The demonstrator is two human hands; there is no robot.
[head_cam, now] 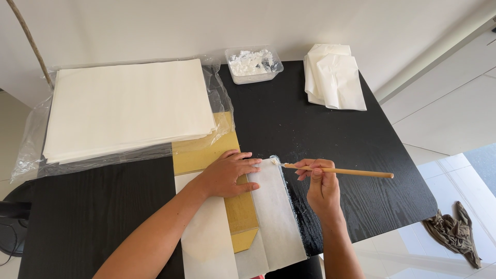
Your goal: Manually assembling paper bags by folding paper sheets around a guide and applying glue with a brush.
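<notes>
- Black wood-grain table [330, 139] beside pale floor tiles: a white paper sheet [274, 212] lies folded over a gold card [240, 212] at the near edge, directly under both hands.
- Left hand [230, 173] lies flat and spread, fingers extended, pinning paper and card together; it grips nothing.
- Right hand [321, 188] is closed around a thin wooden brush [338, 171], whose tip touches the sheet's far right corner, just beyond the left fingertips.
- Wet white smears streak the table just right of the sheet's edge, beneath the right hand; a dragged wrist or sleeve could likely pick up paste and soil the paper.
- If the left palm lifts or slides, the sheet could shift off the card and crease.
- Beyond the left hand, a stack of white sheets [129, 106] on clear plastic wrap [31, 139] overlaps the gold card, crowding that side.
- Far ahead of the brush sit a clear tub of white paste [253, 64] and folded papers [335, 77], well apart.
- Open tabletop lies right of the right hand, ending at a rounded corner; the sheet overhangs the near edge.
- A crumpled cloth [454, 232] lies on the floor further right.
</notes>
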